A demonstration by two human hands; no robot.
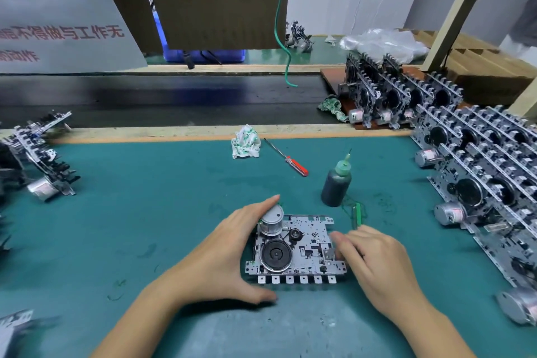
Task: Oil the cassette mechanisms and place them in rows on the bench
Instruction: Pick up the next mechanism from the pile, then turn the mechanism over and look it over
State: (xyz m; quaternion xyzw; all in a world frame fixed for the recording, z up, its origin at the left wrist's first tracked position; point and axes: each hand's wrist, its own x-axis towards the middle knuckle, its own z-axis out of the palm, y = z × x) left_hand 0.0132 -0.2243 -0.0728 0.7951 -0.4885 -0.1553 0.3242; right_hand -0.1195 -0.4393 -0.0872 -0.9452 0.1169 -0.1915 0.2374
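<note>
**Stiff plate, delicate parts: hold it by the edges**

A green tabletop carries one cassette mechanism lying flat near the front edge. The left hand cups its left side, thumb at the lower corner and fingers curved round the motor. The right hand touches the right edge, fingers loosely bent and blurred; whether they grip, I cannot tell. The oil bottle stands just behind. The metal plate looks rigid and light, but its belt and flywheel seem fragile and possibly oily, so the bare edges are the safest hold.
</note>
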